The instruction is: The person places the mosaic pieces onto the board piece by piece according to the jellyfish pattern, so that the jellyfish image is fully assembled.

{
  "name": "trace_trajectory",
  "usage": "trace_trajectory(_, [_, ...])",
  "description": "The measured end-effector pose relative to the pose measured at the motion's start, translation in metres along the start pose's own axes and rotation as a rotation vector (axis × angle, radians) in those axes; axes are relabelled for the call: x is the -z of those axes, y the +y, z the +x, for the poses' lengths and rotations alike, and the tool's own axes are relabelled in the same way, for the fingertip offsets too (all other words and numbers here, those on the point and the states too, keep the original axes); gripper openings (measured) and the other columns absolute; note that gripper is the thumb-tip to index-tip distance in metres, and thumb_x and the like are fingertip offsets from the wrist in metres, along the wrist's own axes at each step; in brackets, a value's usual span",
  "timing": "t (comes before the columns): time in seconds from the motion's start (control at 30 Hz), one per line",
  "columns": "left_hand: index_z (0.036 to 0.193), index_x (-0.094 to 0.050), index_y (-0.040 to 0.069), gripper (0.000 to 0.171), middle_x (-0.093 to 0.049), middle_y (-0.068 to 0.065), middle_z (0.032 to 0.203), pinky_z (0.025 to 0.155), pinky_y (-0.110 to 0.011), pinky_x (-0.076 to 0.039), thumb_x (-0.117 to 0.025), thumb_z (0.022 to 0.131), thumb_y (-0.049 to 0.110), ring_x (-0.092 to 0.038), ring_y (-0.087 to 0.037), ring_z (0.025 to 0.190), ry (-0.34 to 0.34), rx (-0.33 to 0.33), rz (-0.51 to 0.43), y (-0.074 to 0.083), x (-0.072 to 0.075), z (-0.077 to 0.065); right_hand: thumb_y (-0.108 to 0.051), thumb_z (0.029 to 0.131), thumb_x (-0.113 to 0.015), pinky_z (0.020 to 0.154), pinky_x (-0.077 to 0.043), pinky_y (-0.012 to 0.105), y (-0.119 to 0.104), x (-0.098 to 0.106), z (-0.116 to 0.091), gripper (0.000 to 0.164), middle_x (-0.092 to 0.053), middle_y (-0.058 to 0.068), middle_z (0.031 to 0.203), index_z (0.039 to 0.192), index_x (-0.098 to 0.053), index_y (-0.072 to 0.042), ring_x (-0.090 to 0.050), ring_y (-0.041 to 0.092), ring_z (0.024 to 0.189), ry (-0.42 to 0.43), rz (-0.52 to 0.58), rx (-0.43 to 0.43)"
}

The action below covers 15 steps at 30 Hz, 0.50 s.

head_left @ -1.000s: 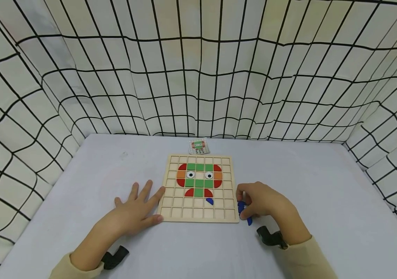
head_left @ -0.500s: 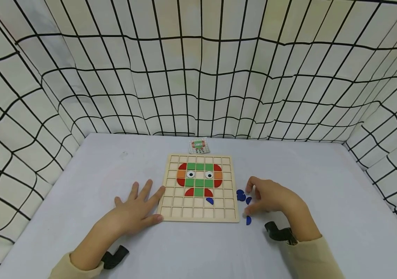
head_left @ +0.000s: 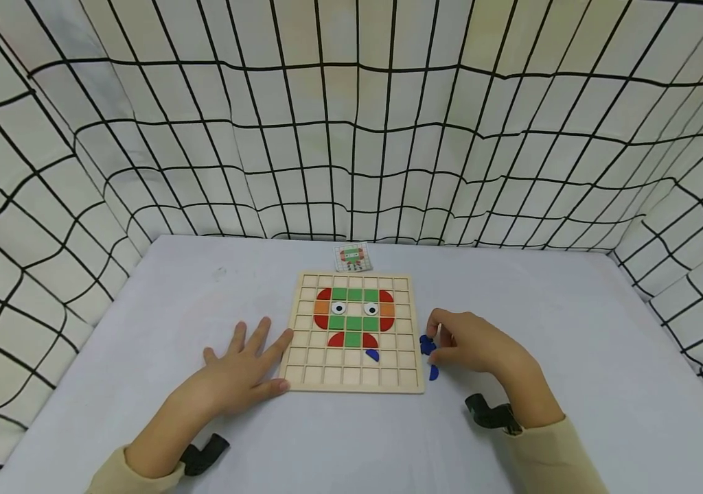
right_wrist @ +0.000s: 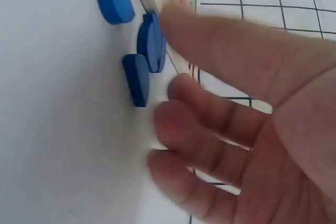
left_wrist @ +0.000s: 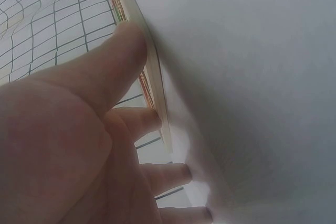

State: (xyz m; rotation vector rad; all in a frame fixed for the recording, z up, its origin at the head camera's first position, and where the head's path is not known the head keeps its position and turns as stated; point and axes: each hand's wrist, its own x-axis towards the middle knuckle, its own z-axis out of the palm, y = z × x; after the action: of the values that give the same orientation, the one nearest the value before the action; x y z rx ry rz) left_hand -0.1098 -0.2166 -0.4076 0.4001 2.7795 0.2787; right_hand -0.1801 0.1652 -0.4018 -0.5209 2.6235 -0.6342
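A wooden grid board [head_left: 327,377] lies on the white table with a face pattern of green, red and orange pieces and two eye pieces. A blue piece [head_left: 373,355] with one curved edge sits low on it. My left hand [head_left: 237,377] is spread flat at the board's left edge, its thumb [left_wrist: 118,56] touching the rim. Beside the right edge, my right hand [head_left: 471,346] bends its fingers around a small group of blue pieces [head_left: 427,344]. In the right wrist view its thumb is close to the blue pieces [right_wrist: 149,43]; whether they touch is unclear.
A small pattern card [head_left: 353,257] lies just behind the board. One blue half-round piece [head_left: 434,372] lies nearer the front, below the right hand. Black netting [head_left: 351,151] over white walls encloses the table [head_left: 160,309] at the back and sides.
My right hand drew back to the right, uncovering the blue pieces, then came back left to them. The front blue piece shifted toward the group. The left hand stays put.
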Motion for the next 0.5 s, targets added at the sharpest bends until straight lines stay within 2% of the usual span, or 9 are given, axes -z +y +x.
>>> trace_trajectory(0.07, [0.158, -0.03, 0.02, 0.081, -0.017, -0.028, 0.162, 0.086, -0.091, -0.017, -0.06, 0.093, 0.057, -0.01, -0.063, 0.143, -0.002, 0.0, 0.001, 0.0003, 0.0003, 0.0, -0.015, 0.081, -0.082, 0.062, -0.046, 0.031, 0.0004, 0.0016, 0.0002, 0.025, -0.058, -0.003, 0.075, 0.097, -0.064, -0.02, -0.053, 0.016, 0.073, 0.009, 0.005, 0.032])
trace_trajectory(0.17, [0.158, -0.03, 0.02, 0.081, -0.017, -0.028, 0.162, 0.086, -0.091, -0.017, -0.06, 0.093, 0.057, -0.01, -0.063, 0.143, -0.002, 0.0, 0.003, 0.0005, 0.0009, 0.0, -0.008, 0.078, -0.084, 0.063, -0.046, 0.03, -0.0004, 0.0019, 0.0, 0.024, -0.058, -0.003, 0.076, 0.09, -0.069, -0.023, -0.053, 0.015, 0.075, -0.039, 0.025, 0.059])
trace_trajectory(0.3, [0.158, -0.03, 0.02, 0.081, -0.017, -0.028, 0.162, 0.086, -0.091, -0.017, -0.06, 0.093, 0.056, -0.01, -0.063, 0.143, 0.0, -0.002, 0.005, 0.0004, 0.0013, 0.0, -0.006, 0.074, -0.085, 0.063, -0.044, 0.029, -0.0022, -0.0006, 0.0, 0.027, -0.057, -0.001, 0.075, 0.087, -0.068, -0.023, -0.053, 0.015, 0.075, -0.109, 0.045, 0.086])
trace_trajectory(0.5, [0.158, -0.03, 0.02, 0.081, -0.017, -0.028, 0.162, 0.086, -0.091, -0.017, -0.06, 0.092, 0.057, -0.01, -0.063, 0.143, 0.001, -0.004, -0.001, 0.0002, 0.0001, 0.0002, -0.007, 0.073, -0.086, 0.062, -0.044, 0.03, -0.0036, -0.0044, 0.0005, 0.026, -0.056, -0.002, 0.073, 0.084, -0.066, -0.02, -0.053, 0.015, 0.073, -0.116, 0.042, 0.083])
